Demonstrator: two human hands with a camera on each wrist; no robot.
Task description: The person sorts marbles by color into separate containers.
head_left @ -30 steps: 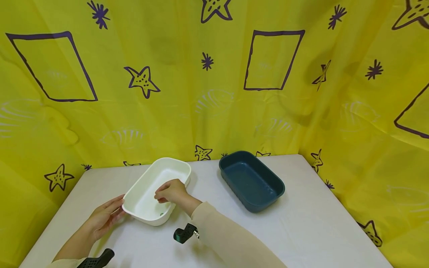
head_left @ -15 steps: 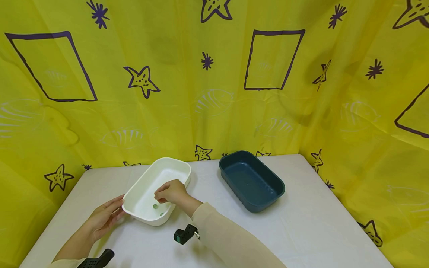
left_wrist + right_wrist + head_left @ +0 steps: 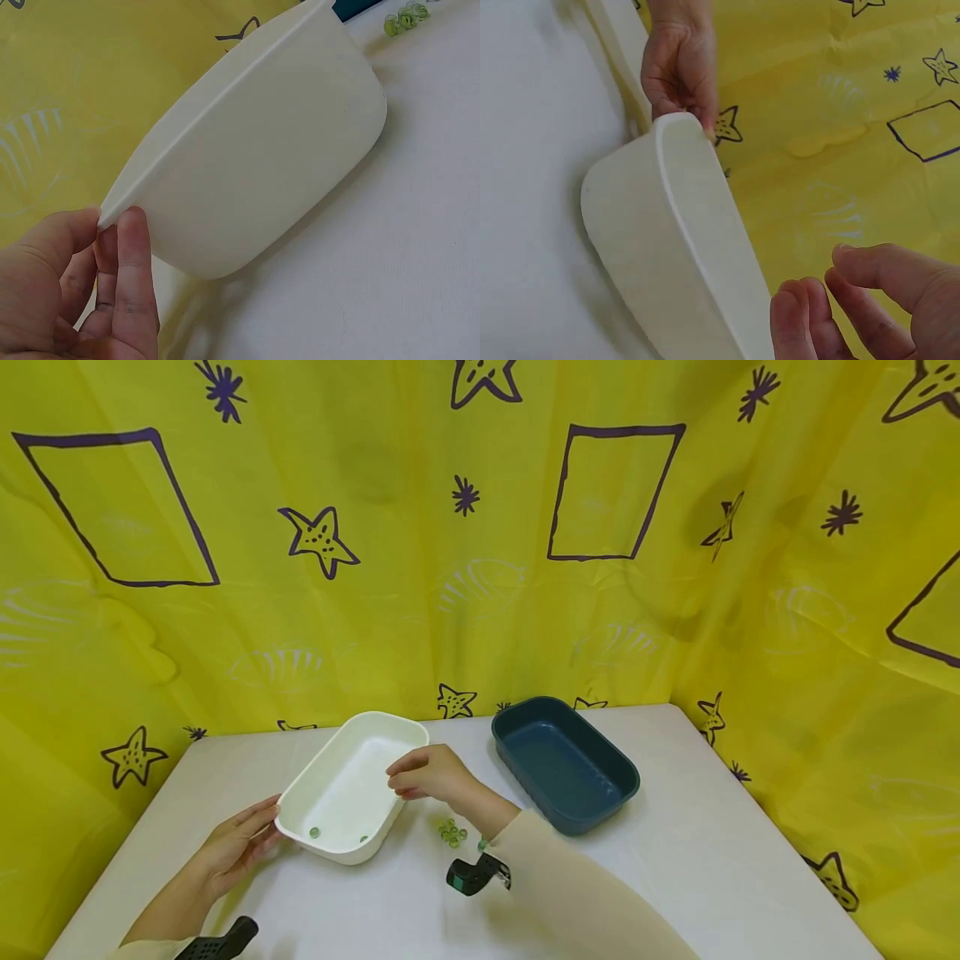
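My left hand (image 3: 238, 847) pinches the near-left corner of a white plastic bin (image 3: 255, 142) between thumb and fingers. Inside the bin, a green glass marble (image 3: 314, 832) sits near the left wall and a second green marble (image 3: 363, 838) at the near end, partly hidden by the rim. Over the bin's right rim hovers my right hand (image 3: 431, 774), its thumb apart from its loosely bent fingers (image 3: 790, 319), with nothing visible between them. A small cluster of green marbles (image 3: 452, 832) lies on the table below my right forearm.
A dark teal bin (image 3: 564, 768) stands right of the white one, beyond my right forearm. One more green marble (image 3: 482, 845) shows beside the sleeve. The white table (image 3: 720, 860) ends at a yellow patterned curtain (image 3: 405, 635) behind and at the sides.
My right hand has risen rightward out of the white bin. A marble in the bin has shifted left. The marbles on the table came into sight as the arm moved. My left hand stayed put.
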